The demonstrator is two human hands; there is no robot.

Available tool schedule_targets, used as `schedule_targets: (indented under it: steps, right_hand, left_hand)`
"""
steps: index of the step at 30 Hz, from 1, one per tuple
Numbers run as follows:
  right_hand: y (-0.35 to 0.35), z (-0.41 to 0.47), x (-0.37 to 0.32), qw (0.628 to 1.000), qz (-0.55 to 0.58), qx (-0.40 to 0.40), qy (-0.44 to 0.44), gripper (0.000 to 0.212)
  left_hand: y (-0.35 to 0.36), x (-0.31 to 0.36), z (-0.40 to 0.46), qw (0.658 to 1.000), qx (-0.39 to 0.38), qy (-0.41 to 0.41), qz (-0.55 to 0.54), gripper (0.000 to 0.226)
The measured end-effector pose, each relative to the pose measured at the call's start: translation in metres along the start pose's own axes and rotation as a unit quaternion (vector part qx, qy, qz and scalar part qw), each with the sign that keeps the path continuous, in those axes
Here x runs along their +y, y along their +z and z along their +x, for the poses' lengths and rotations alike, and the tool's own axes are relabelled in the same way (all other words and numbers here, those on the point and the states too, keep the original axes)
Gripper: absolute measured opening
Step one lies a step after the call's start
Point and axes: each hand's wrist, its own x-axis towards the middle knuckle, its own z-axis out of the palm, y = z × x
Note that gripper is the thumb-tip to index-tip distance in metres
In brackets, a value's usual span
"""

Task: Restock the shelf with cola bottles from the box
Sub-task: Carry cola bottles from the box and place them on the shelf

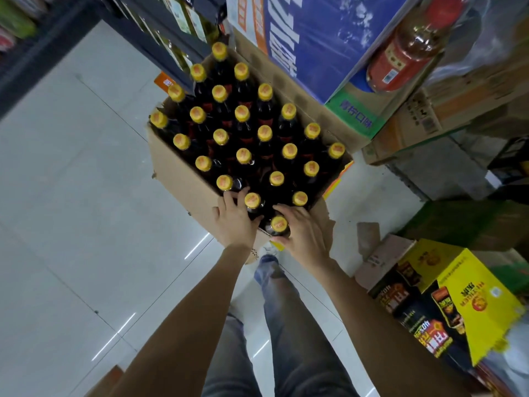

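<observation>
An open cardboard box (177,173) stands on the floor in front of me, packed with several dark cola bottles with yellow caps (242,113). My left hand (233,222) reaches over the box's near corner, its fingers and thumb curled around the neck of a cola bottle (252,200). My right hand (303,233) wraps the nearest corner bottle (279,224), thumb on the near side, fingers behind the cap. Both bottles still stand in the box. A dark shelf (160,38) with other bottles runs along the top left.
Stacked cartons crowd the right side: a blue one (315,38), brown ones (429,116), and a yellow-and-black one (458,296) near my right arm. A red-labelled bottle (400,61) lies on top. White tiled floor (71,196) spreads to the left. My legs (286,325) are below.
</observation>
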Motion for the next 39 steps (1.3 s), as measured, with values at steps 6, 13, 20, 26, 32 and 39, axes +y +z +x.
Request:
schedule_targets:
  steps: [6, 13, 20, 26, 32, 39]
  right_hand:
    - [0.0, -0.006, -0.002, 0.998, -0.004, 0.058, -0.012, 0.071]
    - [0.0, -0.003, 0.009, 0.995, -0.079, -0.015, -0.058, 0.083]
    - [-0.03, -0.004, -0.016, 0.994, 0.037, 0.102, -0.019, 0.078]
    - [-0.063, 0.005, -0.048, 0.955, 0.24, 0.151, 0.085, 0.072]
    - [-0.101, 0.006, -0.067, 0.905, 0.365, 0.126, 0.177, 0.065]
    - [-0.117, 0.011, -0.129, 0.859, 0.47, 0.088, 0.182, 0.046]
  left_hand:
    - [0.008, -0.017, -0.001, 0.998, 0.039, 0.038, -0.044, 0.072]
    - [0.008, -0.018, 0.0, 0.996, 0.028, 0.027, -0.079, 0.07]
    - [-0.015, -0.021, -0.003, 0.972, -0.012, 0.007, -0.234, 0.069]
    - [-0.03, -0.013, -0.007, 0.97, -0.02, -0.02, -0.241, 0.067]
    - [-0.088, -0.009, -0.023, 0.928, 0.049, -0.047, -0.366, 0.065]
    - [-0.187, -0.04, -0.054, 0.811, 0.105, -0.078, -0.57, 0.063]
